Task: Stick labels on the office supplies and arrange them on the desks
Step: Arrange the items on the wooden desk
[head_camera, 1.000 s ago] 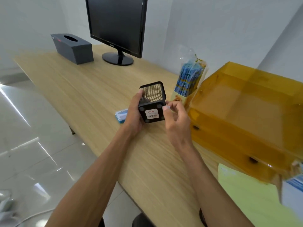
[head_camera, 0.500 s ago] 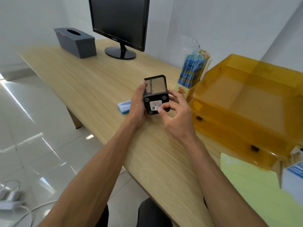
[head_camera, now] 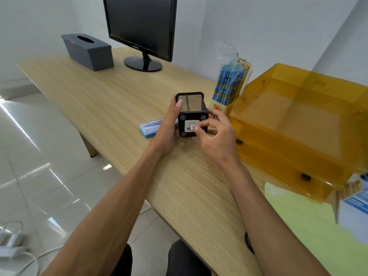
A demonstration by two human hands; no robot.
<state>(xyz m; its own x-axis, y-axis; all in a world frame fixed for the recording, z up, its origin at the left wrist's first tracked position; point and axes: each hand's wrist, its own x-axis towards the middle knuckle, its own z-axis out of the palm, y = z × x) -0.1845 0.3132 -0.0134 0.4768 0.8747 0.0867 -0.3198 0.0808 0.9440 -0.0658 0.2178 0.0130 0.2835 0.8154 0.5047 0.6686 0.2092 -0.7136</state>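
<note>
Black mesh cup (head_camera: 191,105), base outward, sat gripped in the left hand (head_camera: 169,130); right hand (head_camera: 217,140) pinched its base, forefinger pressing a label (head_camera: 192,127). Pencils (head_camera: 229,82) filled a box (head_camera: 218,106) at the tabletop's (head_camera: 99,96) back edge.

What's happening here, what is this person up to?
A person is labelling a black mesh pen holder. The left hand grips its side, tipping it so the base faces the camera. The right hand pinches a small white label against that base, over the printed barcode sticker. A blue case lies on the desk behind the left hand. An amber tray stands to the right.
</note>
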